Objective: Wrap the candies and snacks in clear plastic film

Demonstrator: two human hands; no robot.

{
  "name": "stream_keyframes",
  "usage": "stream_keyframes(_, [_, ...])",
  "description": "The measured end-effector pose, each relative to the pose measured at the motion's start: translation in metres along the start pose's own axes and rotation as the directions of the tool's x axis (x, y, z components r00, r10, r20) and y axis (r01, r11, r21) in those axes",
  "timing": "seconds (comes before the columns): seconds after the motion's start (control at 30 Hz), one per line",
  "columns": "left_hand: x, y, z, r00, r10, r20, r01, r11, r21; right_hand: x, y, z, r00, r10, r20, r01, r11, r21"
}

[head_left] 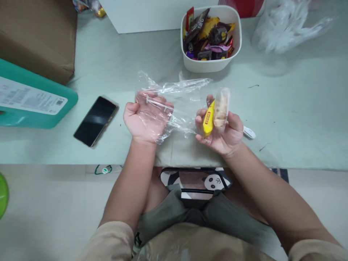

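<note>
At the far left of the pale green cloth (pixel 299 119), well apart from the white tub (pixel 211 66), a cardboard box (pixel 40 36) stands behind a teal case (pixel 35 97) with a printed label. Next, nearer the person than the tub and left of it, a dark-screened phone (pixel 96 121) lies at a slant. The left hand (pixel 146 121) comes next, also left of the tub and on its near side, palm up, thumb and fingers apart; a clear bag (pixel 185 103) covers its fingers and palm, though whether the hand is inside the bag I cannot tell. The film stretches in front of the tub toward the right hand (pixel 224 137). Directly on the tub's near side, that hand's fingers curl around a yellow packet (pixel 208 117) and a pale snack in clear wrapping (pixel 222 108), side by side; whether they also pinch the film is unclear. The tub itself holds a heap of wrapped snacks (pixel 208 34). Right of the tub and nearer the person, a small white object (pixel 249 132) lies just beside the right wrist. Farther right, level with the tub, sits crumpled clear plastic (pixel 285 27).
</note>
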State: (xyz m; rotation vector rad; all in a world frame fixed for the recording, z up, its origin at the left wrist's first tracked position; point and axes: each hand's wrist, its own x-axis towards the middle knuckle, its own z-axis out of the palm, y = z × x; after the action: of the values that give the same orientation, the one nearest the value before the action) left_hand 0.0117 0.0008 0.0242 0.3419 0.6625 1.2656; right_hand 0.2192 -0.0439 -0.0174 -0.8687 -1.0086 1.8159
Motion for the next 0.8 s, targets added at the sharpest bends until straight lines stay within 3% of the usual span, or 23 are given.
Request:
stream_keyframes(0.1, [0.002,0.003,-0.001,0.999,0.019,-0.041,-0.017,0.998,0.054,0.0,-0.001,0.0,0.999,0.039,-0.004,-0.039,0.999,-0.013])
stream_keyframes(0.23, [0.004,0.006,-0.004,0.996,0.073,-0.057,-0.069,0.995,0.074,-0.001,-0.003,0.002,1.0,0.004,-0.028,-0.005,1.0,-0.017])
stream_keyframes(0.43, [0.002,0.01,-0.004,0.991,0.095,-0.09,-0.094,0.995,0.012,0.0,-0.002,0.005,0.997,-0.081,-0.004,0.081,0.986,0.144])
stream_keyframes(0.57, [0.007,0.011,-0.006,0.99,0.118,-0.076,-0.123,0.99,-0.072,0.002,-0.002,0.007,0.995,-0.094,-0.025,0.097,0.984,0.151])
stream_keyframes(0.67, [0.013,0.015,-0.014,0.977,0.151,-0.152,-0.167,0.981,-0.1,0.002,-0.003,0.009,0.994,-0.099,-0.054,0.11,0.956,0.273])
stream_keyframes(0.73, [0.014,0.019,-0.019,0.975,0.091,-0.204,-0.106,0.992,-0.062,0.001,-0.005,0.01,0.994,-0.078,-0.08,0.103,0.911,0.398])
stream_keyframes(0.8, [0.013,0.022,-0.02,0.976,-0.045,-0.212,0.038,0.999,-0.033,-0.001,-0.006,0.009,0.992,-0.054,-0.118,0.105,0.87,0.481])
